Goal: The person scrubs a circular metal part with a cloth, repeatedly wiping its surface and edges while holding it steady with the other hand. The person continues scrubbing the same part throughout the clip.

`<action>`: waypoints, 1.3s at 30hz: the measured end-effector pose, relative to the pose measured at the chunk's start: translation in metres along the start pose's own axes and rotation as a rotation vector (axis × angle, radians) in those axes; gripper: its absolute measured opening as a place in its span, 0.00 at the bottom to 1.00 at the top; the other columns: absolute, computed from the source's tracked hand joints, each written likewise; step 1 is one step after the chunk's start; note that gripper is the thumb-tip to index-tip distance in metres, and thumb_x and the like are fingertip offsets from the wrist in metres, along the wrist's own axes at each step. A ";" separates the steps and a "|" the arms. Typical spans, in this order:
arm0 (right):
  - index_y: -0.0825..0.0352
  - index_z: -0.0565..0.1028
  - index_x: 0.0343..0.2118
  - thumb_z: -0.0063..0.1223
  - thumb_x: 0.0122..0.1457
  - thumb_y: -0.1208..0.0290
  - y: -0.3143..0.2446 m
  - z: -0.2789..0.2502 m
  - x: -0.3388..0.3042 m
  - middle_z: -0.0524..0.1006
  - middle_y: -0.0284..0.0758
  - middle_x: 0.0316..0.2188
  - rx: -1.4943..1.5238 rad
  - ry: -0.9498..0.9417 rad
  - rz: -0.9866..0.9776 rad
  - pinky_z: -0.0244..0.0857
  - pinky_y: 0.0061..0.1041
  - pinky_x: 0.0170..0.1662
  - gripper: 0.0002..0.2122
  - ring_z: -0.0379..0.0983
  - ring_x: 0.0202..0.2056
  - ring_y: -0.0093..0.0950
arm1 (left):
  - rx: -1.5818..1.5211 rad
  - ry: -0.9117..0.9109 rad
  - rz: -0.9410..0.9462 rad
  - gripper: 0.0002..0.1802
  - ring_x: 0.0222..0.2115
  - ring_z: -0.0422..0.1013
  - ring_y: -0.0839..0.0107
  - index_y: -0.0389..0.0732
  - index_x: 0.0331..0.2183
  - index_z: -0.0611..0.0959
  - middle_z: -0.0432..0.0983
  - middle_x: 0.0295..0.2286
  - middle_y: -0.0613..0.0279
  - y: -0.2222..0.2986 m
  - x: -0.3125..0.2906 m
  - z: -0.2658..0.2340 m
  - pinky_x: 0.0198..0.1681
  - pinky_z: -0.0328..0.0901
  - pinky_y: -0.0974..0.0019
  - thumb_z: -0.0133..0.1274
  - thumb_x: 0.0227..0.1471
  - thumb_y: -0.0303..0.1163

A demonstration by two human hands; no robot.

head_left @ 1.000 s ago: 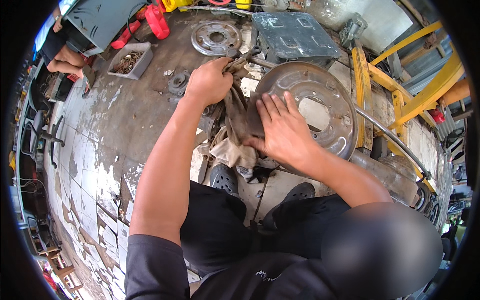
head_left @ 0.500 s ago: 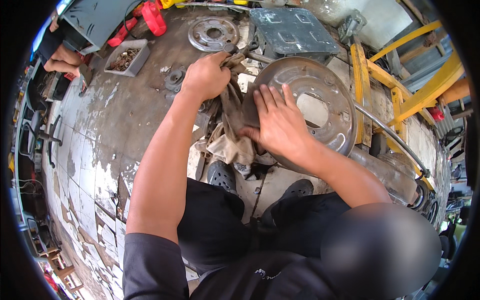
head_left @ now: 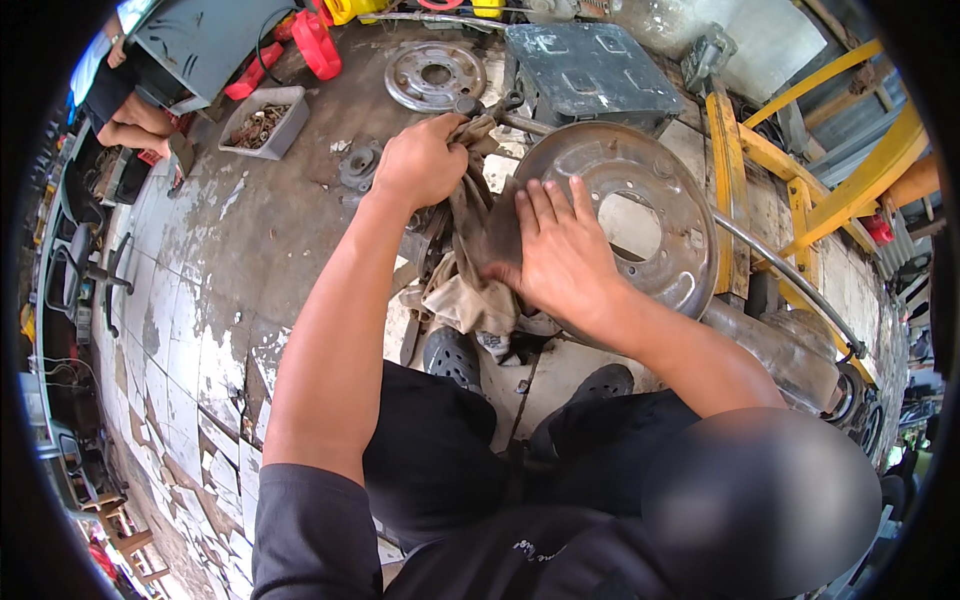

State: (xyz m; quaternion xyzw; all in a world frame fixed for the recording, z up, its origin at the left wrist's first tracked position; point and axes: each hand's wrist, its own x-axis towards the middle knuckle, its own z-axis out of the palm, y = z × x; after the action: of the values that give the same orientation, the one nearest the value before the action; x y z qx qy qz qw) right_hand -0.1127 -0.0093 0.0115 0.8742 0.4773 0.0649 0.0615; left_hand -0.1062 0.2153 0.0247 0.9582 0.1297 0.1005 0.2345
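Observation:
A large round metal backing plate [head_left: 675,195] with a central hole stands tilted in front of me, greasy brown and shiny in places. My right hand [head_left: 568,250] lies flat against its left part, fingers stretched out. My left hand [head_left: 422,160] is closed around a dirty grey-brown rag [head_left: 468,300], whose folds hang down beside the plate. Just beyond that fist shows the knobbed end of a metal rod [head_left: 525,123] that passes behind the plate. Whatever the rag covers under my left fingers is hidden.
Another round plate [head_left: 407,92] lies on the floor ahead, near a dark lidded box [head_left: 590,60]. Farther left are a grey bin of small parts [head_left: 292,128] and a red jerrycan [head_left: 317,45]. An axle housing [head_left: 770,355] and yellow frame [head_left: 728,190] flank the right. Another person's legs [head_left: 135,125] show far left.
The whole view has shifted a little, so things appear slightly farther right and lower. Both hands keep nearly the same places on the rag and the plate.

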 end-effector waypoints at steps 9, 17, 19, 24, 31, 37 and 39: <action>0.79 0.70 0.55 0.46 0.65 0.51 0.002 -0.003 -0.007 0.71 0.59 0.55 0.018 0.097 -0.062 0.55 0.47 0.64 0.30 0.69 0.57 0.50 | -0.014 -0.012 -0.014 0.27 0.51 0.72 0.50 0.43 0.54 0.78 0.77 0.48 0.46 -0.001 0.001 0.000 0.57 0.64 0.53 0.47 0.51 0.37; 0.74 0.74 0.48 0.35 0.70 0.62 0.054 -0.072 0.012 0.79 0.52 0.45 0.375 0.079 0.142 0.66 0.45 0.57 0.20 0.78 0.45 0.47 | -0.008 -0.039 -0.018 0.27 0.50 0.72 0.47 0.43 0.53 0.78 0.78 0.46 0.44 0.001 -0.001 -0.006 0.55 0.65 0.51 0.48 0.50 0.34; 0.74 0.72 0.52 0.35 0.70 0.62 0.064 -0.051 0.008 0.75 0.53 0.51 0.327 0.208 0.096 0.64 0.44 0.60 0.21 0.75 0.51 0.46 | -0.032 -0.013 0.024 0.27 0.50 0.72 0.47 0.43 0.53 0.78 0.78 0.46 0.44 -0.002 -0.002 -0.004 0.54 0.65 0.51 0.47 0.50 0.34; 0.75 0.68 0.59 0.35 0.70 0.57 0.059 -0.003 -0.003 0.67 0.53 0.61 0.287 0.015 -0.026 0.54 0.45 0.66 0.25 0.64 0.62 0.46 | -0.037 -0.044 -0.011 0.27 0.50 0.71 0.47 0.42 0.54 0.78 0.77 0.47 0.44 0.002 0.000 -0.004 0.55 0.65 0.51 0.47 0.50 0.34; 0.76 0.64 0.62 0.35 0.67 0.41 0.046 0.005 0.010 0.66 0.51 0.63 0.048 -0.004 -0.030 0.47 0.45 0.69 0.37 0.61 0.64 0.45 | -0.015 -0.031 -0.011 0.28 0.51 0.71 0.48 0.40 0.54 0.78 0.77 0.48 0.44 0.001 -0.001 -0.005 0.56 0.64 0.52 0.47 0.50 0.34; 0.76 0.66 0.61 0.35 0.66 0.40 0.039 0.003 0.012 0.67 0.50 0.62 -0.024 0.018 -0.035 0.44 0.49 0.69 0.38 0.63 0.64 0.42 | -0.001 -0.021 0.003 0.27 0.52 0.71 0.49 0.40 0.54 0.78 0.76 0.49 0.44 0.002 0.000 -0.005 0.57 0.64 0.52 0.47 0.50 0.34; 0.75 0.67 0.60 0.35 0.66 0.39 0.040 0.008 0.007 0.68 0.50 0.61 -0.031 0.034 -0.035 0.43 0.49 0.69 0.38 0.64 0.63 0.42 | -0.011 -0.014 0.004 0.28 0.52 0.71 0.49 0.40 0.54 0.78 0.76 0.48 0.44 0.002 -0.002 -0.002 0.56 0.64 0.52 0.47 0.50 0.34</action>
State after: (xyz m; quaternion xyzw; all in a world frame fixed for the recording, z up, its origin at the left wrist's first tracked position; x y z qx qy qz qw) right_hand -0.0743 -0.0251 0.0110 0.8633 0.4926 0.0861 0.0677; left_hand -0.1078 0.2134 0.0268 0.9578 0.1255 0.0949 0.2406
